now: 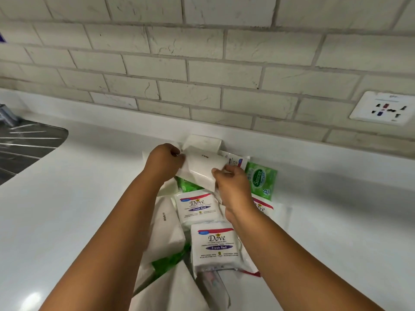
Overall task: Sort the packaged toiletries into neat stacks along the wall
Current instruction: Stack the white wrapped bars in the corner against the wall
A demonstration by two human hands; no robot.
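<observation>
Both hands grip one white pack (203,169) by its ends, left hand (165,161) and right hand (233,187), long axis tilted, just before the stack (203,142) at the desk's (78,198) wall edge.

On the worktop (67,209) I see the packets heaped from the near edge toward the tiled wall (202,63), with one plain pack (203,142) lying right against the wall's foot and a Sanicare wipes packet (260,180) just to its right. Both hands meet above the far end of the heap, the left hand (162,161) and the right hand (233,189) each taking an end of a wrapped pack (202,169). Two Dove packets (197,207) (216,245) lie one before the other beneath my wrists; a sink (22,144) sits far left and a wall socket (384,107) far right.
</observation>
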